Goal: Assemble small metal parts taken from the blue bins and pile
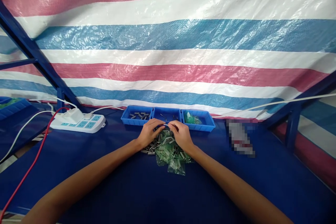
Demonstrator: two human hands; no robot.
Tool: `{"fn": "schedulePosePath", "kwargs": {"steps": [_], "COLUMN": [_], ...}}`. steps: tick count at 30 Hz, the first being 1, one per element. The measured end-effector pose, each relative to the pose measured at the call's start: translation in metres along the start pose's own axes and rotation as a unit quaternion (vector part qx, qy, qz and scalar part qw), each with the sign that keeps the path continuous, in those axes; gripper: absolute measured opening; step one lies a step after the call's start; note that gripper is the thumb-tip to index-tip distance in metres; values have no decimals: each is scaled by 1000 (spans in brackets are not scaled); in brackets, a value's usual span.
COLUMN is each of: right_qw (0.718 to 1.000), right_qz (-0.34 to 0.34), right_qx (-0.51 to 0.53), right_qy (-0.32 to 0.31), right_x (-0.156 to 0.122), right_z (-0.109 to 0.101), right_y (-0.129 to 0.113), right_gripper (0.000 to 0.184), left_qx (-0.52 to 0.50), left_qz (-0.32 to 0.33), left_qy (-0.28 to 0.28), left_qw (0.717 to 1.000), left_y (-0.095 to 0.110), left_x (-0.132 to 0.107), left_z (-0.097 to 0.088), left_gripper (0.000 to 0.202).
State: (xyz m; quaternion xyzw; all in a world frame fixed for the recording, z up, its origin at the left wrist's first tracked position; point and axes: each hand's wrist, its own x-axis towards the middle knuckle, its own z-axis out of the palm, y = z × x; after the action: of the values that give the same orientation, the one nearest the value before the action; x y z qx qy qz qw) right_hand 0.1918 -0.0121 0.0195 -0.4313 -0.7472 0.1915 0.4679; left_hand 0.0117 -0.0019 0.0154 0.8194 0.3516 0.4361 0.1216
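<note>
My left hand (151,133) and my right hand (181,134) meet over a pile, fingertips pinched close together. Between them shows a small, pale, slim piece (166,124), too small to name, which both hands appear to grip. Under my hands lie small clear green-tinted bags (165,152) with metal pieces inside. Loose grey metal pieces (151,153) are heaped by my left hand. Just beyond stand three blue bins: the left bin (133,121) has short grey cylinders, the middle bin (168,109) a few thin pieces, and the right bin (210,126) green-tinted bags.
A white power strip (90,126) with a plug sits at the left, with white cables and a red cable (39,150) near it. A blurred-out item (240,138) lies at the right. Behind the blue table (147,196) hangs a striped plastic sheet (183,35) on blue frame bars.
</note>
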Motion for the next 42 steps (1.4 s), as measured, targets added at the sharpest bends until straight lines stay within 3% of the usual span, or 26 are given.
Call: {"fn": "schedulePosePath", "kwargs": {"steps": [8,23,42], "right_qw": [999,1000,999], "right_qz": [4,-6,-24], "right_qx": [-6,4,-37], "right_qy": [-37,0,-17], "right_x": [-5,-13,-13], "right_z": [0,2,1], "right_y": [0,1,-2], "right_gripper": [28,25,32], "left_qx": [-51,-23,-33], "left_qz": [18,4,2], "left_qy": [1,20,25], "left_qw": [999,1000,999], "left_y": [-1,0,-3], "left_x": [-3,-2,-3], "left_z": [1,-1,0], "left_gripper": [18,24,25]}}
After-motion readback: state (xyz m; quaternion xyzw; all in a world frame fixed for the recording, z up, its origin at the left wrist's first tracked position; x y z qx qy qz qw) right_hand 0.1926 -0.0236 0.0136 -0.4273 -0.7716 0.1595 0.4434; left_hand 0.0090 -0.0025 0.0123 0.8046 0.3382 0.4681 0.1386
